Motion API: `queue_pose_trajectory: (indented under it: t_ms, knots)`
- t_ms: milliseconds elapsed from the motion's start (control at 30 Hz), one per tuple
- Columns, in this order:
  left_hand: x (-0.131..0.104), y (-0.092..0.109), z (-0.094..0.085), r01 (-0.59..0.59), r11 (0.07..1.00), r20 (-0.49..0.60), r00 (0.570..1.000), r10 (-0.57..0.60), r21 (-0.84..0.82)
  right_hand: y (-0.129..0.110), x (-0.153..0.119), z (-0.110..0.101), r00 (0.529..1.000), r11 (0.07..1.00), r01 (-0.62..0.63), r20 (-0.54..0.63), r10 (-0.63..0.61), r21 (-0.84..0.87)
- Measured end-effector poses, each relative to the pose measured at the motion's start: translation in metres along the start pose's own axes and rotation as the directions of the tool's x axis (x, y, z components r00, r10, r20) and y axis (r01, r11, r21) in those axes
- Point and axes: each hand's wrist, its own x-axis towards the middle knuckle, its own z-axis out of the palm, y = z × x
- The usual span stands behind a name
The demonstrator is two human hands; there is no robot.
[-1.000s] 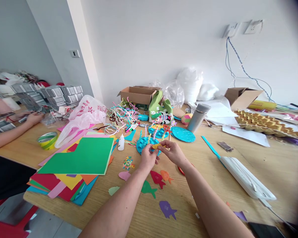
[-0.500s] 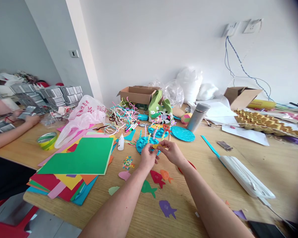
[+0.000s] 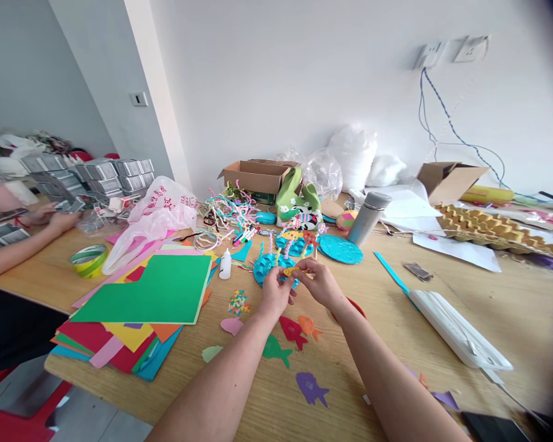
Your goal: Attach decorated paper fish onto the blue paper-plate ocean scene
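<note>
Closest to the person, a purple fish cut-out (image 3: 312,390) is lying flat on the table (image 3: 507,319). A green fish cut-out (image 3: 276,352), a red fish cut-out (image 3: 291,330) and an orange fish cut-out (image 3: 308,325) are lying a bit farther away.

Past these, both hands are working together. The left hand (image 3: 276,288) is pinching a little yellow fish cut-out (image 3: 288,271), its fingers nearly closed. The right hand (image 3: 320,282) is pinching the other end with its fingertips. The yellow fish cut-out is staying up between them, next to a bumpy blue base (image 3: 262,265) where twisty stems are standing.

The hands are hardly moving from where they were a second ago, so the work seems to be staying at the same small, careful step.

A white glue bottle (image 3: 225,264) is standing to the left. Farther back, another blue base (image 3: 295,247) is holding colorful fish. Far left, a co-worker's hands (image 3: 61,220) are now turning a grey piece (image 3: 70,205) a different way.
</note>
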Motion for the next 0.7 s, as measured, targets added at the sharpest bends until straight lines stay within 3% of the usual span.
queue_pose_trajectory:
  t_ms: [700]
  knots:
    - [-0.0023,0.0057,0.0019,0.026,1.000,-0.015,1.000,-0.027,-0.015,-0.0022,-0.0008,0.0005,0.999,1.000,0.020,-0.032,-0.020,0.019]
